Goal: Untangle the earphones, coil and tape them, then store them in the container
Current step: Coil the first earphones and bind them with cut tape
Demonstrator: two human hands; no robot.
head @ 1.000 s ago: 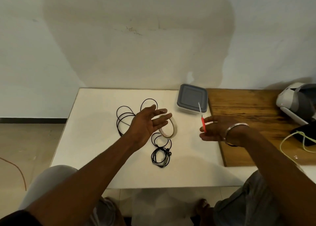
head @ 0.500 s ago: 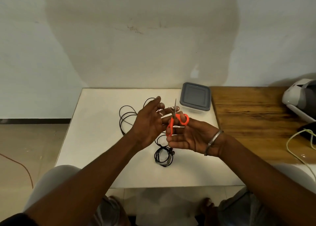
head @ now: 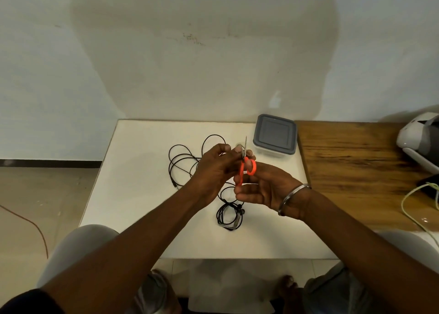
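My left hand (head: 213,167) and my right hand (head: 260,186) meet above the middle of the white table (head: 133,195). The right hand holds orange-handled scissors (head: 247,168), blades pointing up and away. The fingertips of my left hand pinch a pale bit of tape (head: 237,146) right beside the blades; the roll itself is hidden. A loose black earphone cable (head: 181,162) lies spread out behind my left hand. A small coiled earphone bundle (head: 229,216) lies just below my hands. The clear container (head: 275,136) with its grey lid on stands at the table's far right corner.
A wooden tabletop (head: 356,171) adjoins the white table on the right. It carries a white and grey device (head: 419,142) and a pale green cable (head: 413,209). An orange wire (head: 31,223) trails on the floor at left. My knees sit under the near edge.
My right hand brought the scissors from the right side to the middle and turned them blades-up against my left hand. My left fingers closed on the tape.
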